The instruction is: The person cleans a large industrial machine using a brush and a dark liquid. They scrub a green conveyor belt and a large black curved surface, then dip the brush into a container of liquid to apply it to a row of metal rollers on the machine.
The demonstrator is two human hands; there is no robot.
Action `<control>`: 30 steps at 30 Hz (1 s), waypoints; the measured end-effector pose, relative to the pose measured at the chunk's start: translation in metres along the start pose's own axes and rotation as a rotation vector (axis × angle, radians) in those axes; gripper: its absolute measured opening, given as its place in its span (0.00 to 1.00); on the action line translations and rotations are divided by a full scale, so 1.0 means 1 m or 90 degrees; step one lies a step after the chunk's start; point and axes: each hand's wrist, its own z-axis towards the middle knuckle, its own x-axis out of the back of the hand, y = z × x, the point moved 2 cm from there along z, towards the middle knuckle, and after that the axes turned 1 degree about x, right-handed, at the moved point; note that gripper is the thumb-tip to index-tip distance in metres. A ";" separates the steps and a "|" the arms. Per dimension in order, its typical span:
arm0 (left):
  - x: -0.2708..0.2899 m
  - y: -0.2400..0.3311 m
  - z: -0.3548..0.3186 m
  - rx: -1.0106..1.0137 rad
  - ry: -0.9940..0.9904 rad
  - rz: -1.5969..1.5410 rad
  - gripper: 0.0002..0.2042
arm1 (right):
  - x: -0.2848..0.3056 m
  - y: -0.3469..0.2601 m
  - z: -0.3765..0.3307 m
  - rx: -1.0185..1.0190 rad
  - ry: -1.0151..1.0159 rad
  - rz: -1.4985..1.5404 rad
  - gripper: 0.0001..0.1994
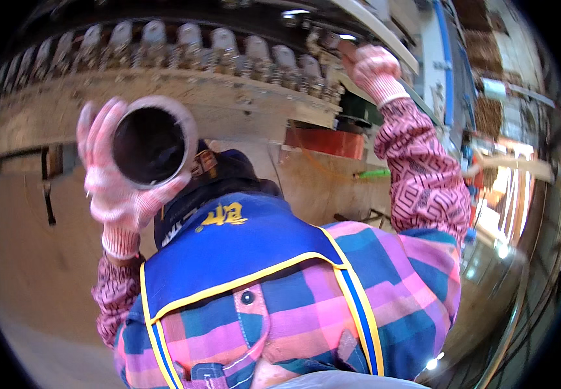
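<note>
My left hand (109, 165), in a pink and white knit glove, is wrapped around a round, cup-like container (186, 129). Its wide mouth faces up at me, and the dark inside hides whatever it may hold. At the upper right, my right hand (372, 68), gloved alike, reaches to the far end of a row of metal tabs and springs (222, 52) on a machine. The fingers there are curled together against dark metal parts, and what they grip is hidden.
Beneath the metal tabs runs a long wooden beam (151, 84). A pale rail (384, 32) slants past my right hand, with a blue-edged frame (446, 65) beyond. A red panel (326, 142) and a bright green piece (374, 174) lie below. My blue apron (241, 240) hangs in front.
</note>
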 end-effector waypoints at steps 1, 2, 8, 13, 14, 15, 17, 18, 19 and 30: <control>0.001 0.001 -0.001 -0.003 0.004 0.003 0.51 | 0.002 0.006 0.002 -0.006 0.014 0.006 0.17; 0.001 -0.001 -0.003 0.005 0.023 -0.002 0.51 | 0.010 0.015 -0.006 0.045 0.122 0.037 0.18; -0.003 0.020 -0.011 0.015 0.010 -0.047 0.51 | 0.029 0.000 -0.034 0.040 0.042 0.125 0.14; 0.000 0.006 0.000 0.029 0.002 -0.032 0.50 | 0.052 0.020 -0.052 -0.008 0.077 0.150 0.11; 0.001 0.004 0.000 0.030 -0.010 -0.031 0.50 | 0.050 0.014 -0.053 0.013 0.079 0.158 0.10; -0.001 0.004 0.001 0.021 -0.009 -0.038 0.50 | 0.035 0.011 -0.047 -0.012 0.106 0.213 0.07; -0.003 -0.002 -0.002 0.016 -0.020 -0.040 0.50 | 0.011 -0.013 -0.014 0.031 0.048 0.201 0.08; -0.001 -0.002 -0.002 0.016 -0.021 -0.040 0.51 | 0.006 -0.021 -0.003 0.064 0.023 0.199 0.08; 0.000 -0.005 -0.004 0.022 -0.015 -0.032 0.51 | 0.057 -0.016 -0.031 0.032 -0.020 0.140 0.09; 0.005 -0.001 0.001 0.001 0.034 -0.028 0.51 | 0.026 0.007 -0.021 0.071 0.248 0.120 0.08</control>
